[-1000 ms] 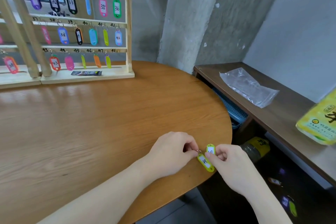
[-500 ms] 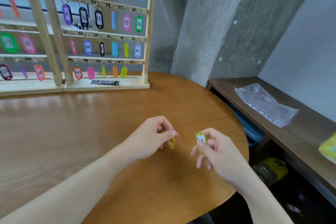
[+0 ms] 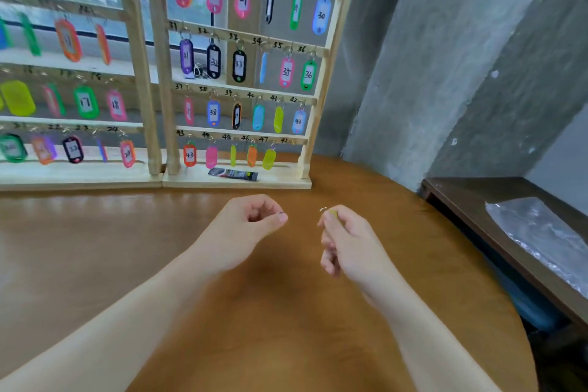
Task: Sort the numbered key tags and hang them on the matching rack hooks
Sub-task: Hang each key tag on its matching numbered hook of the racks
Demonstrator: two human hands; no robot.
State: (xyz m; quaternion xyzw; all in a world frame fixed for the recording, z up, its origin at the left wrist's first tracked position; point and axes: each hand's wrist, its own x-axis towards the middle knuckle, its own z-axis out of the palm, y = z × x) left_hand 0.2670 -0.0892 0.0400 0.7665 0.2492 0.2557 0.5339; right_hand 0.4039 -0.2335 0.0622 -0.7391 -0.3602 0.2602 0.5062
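Left grip: our left hand (image 3: 251,219) is curled, thumb against forefinger, above the worktop (image 3: 127,248). A sliver of metal shows at the fingertips, so we judge it pinches a tag's ring, but the tag itself is hidden.

Right grip: our right hand (image 3: 342,239) pinches a yellow key tag (image 3: 333,214) with its ring (image 3: 323,209) poking up beside the thumb. The hands are apart, both well short of the rack (image 3: 321,99).

Number risk: we cannot read either number from here. If we go by colour and not the digits, the tag could land on the wrong hook.

Free hook: the peg marked 48 (image 3: 291,141) at the right end of the bottom row looks bare. Most other pegs in view already carry tags, so few targets remain.

Crowding risk: the yellow-green tag on 47 (image 3: 269,158) hangs just beside that peg. A careless reach could knock it off or tangle two rings.

Drop risk: each grip is a light fingertip pinch on a small, smooth thing. A slip over the worktop's curved edge could send a tag to the floor.

Ring risk: if the ring meets the hook at a tilt it may sit on the tip and fall once released.

Rack risk: the rack stands free on the worktop, so a hard push could shift it.
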